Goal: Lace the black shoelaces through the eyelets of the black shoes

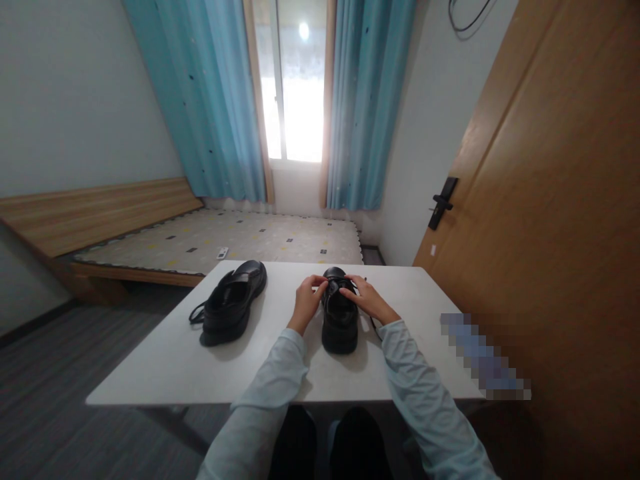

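A black shoe (340, 339) stands on the white table, its heel toward me and its toe pointing away. At the left side of its lace area, my left hand (307, 301) is closed, thumb and fingers pinching the shoelace. My right hand (371, 300) grips the lace from the other side, with its thumb over the shoe opening. A loose dark lace end (375, 328) hangs by the right wrist. The fingertips partly hide the lacing. A second black shoe (227, 313) rests to the left, angled, with a lace loop (197, 313) lying beside it.
The white table (165, 373) spans the space before me. Beyond it is a low bed (270, 233) with a small white object (223, 253) on it. A wooden door (540, 220) stands close at the right. A blurred patch (480, 353) covers something at the table's right edge.
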Tool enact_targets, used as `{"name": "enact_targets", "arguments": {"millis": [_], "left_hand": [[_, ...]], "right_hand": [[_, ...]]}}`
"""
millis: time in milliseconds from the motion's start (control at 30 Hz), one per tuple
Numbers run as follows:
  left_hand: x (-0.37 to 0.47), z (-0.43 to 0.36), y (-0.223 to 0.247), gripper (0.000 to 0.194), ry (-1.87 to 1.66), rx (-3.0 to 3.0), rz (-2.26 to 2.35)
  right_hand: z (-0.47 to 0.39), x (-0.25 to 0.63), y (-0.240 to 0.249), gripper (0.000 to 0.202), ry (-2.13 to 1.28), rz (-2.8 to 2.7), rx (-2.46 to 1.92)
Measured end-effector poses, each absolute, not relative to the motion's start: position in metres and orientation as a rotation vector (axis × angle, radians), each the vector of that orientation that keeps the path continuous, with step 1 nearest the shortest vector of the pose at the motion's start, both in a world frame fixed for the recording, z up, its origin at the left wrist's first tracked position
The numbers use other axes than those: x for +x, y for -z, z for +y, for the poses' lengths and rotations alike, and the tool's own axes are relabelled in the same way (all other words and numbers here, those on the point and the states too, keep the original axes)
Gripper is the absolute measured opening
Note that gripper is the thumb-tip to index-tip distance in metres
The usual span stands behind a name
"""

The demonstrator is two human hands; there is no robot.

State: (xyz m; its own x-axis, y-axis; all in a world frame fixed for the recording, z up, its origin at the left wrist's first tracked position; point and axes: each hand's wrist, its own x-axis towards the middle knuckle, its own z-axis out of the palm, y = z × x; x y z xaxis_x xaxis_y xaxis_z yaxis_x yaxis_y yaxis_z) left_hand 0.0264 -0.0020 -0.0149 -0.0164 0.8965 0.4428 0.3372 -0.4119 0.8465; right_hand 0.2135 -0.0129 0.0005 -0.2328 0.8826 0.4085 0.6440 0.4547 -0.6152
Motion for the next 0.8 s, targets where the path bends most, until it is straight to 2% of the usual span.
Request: {"name": "enact_targets", "arguments": {"millis": [167,800], "left_hand": [[0.027,0.005,0.014,0.015,-1.458,1.697,1.243],[0.034,0.006,0.014,0.009,-1.487,1.75,1.261]], "right_hand": [[-0.009,0.215,0.004,0.056,-0.468,-1.959,-1.26],[-0.008,0.214,0.003,0.06,-0.499,-1.968,-1.26]]}}
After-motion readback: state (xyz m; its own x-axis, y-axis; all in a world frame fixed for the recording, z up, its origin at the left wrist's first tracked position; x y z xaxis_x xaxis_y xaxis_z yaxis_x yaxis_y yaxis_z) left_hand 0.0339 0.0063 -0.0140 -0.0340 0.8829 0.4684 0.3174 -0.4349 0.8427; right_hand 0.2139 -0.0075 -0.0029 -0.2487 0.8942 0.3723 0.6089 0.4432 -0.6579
